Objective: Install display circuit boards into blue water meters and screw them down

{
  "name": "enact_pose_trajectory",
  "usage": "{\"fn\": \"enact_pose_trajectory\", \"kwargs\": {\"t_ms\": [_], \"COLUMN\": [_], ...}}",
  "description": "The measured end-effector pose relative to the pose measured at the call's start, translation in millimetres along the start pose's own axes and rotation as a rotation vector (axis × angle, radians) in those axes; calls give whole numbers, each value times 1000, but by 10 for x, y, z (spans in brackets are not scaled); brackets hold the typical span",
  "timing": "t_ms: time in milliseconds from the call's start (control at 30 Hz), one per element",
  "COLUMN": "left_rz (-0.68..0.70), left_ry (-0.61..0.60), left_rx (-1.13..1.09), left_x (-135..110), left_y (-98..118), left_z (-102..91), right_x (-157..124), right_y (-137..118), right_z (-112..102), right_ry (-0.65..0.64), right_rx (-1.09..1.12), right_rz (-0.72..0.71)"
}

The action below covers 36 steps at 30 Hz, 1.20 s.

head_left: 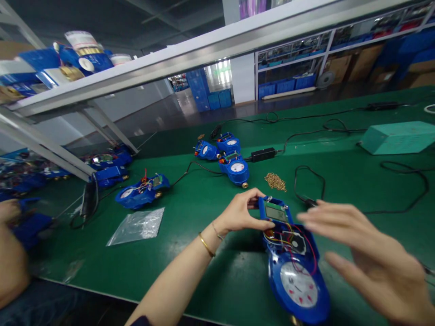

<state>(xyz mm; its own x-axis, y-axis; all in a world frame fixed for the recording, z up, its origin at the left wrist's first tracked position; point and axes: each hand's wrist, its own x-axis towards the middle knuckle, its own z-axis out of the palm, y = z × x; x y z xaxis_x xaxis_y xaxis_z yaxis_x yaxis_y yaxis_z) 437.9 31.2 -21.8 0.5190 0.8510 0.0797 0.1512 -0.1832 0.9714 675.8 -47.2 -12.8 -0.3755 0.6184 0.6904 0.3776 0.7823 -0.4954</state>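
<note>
A blue water meter (pixel 321 292) lies tilted on the green bench in front of me, its electronics housing uncovered. A small display board (pixel 276 212), loose coloured wires and a round black part show inside, above a white dial (pixel 299 284). My left hand (pixel 243 210) is closed on the upper left edge of the housing, thumb at the corner below the display. Just right of the meter hovers my right hand (pixel 370 258), blurred, fingers stretched and apart from the thumb, holding nothing. Beyond the meter lies a heap of small brass screws (pixel 275 181).
Several more blue meters (pixel 237 167) stand farther back, another (pixel 139 192) to the left. A clear plastic bag (pixel 137 225) lies flat. A teal box (pixel 399 137), black cables and a black adapter (pixel 263 154) sit around. At far left is another person's arm (pixel 12 258). A shelf (pixel 163 59) spans overhead.
</note>
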Motion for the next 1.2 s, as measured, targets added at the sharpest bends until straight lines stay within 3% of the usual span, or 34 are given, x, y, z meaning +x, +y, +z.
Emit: {"fn": "enact_pose_trajectory", "kwargs": {"t_ms": [67,133,233,367,567,700,967,1200], "left_rz": [2,9,8,-15,201,269,308,384], "left_ry": [19,15,22,64,184,237,318,177], "left_rx": [-20,-32,-68,-189,-349,-263,101,204], "left_x": [2,-3,-41,-116,-113,-90,-131,-97], "left_y": [17,47,65,-31,-319,-410,-223,-88], "left_z": [14,33,71,168,423,513,498,421], "right_x": [10,-1,-50,-176,-401,-488,-566,-497], "right_y": [-208,-310,-270,-109,-61,-73,-74,-138], "right_z": [130,286,389,281,259,297,370,462], "right_ry": [-63,-78,-149,-152,-47,11,158,247], "right_rx": [-82,-224,-452,-557,-483,-369,-290,-302], "right_rz": [-170,-213,-221,-284,-180,-119,101,132]}}
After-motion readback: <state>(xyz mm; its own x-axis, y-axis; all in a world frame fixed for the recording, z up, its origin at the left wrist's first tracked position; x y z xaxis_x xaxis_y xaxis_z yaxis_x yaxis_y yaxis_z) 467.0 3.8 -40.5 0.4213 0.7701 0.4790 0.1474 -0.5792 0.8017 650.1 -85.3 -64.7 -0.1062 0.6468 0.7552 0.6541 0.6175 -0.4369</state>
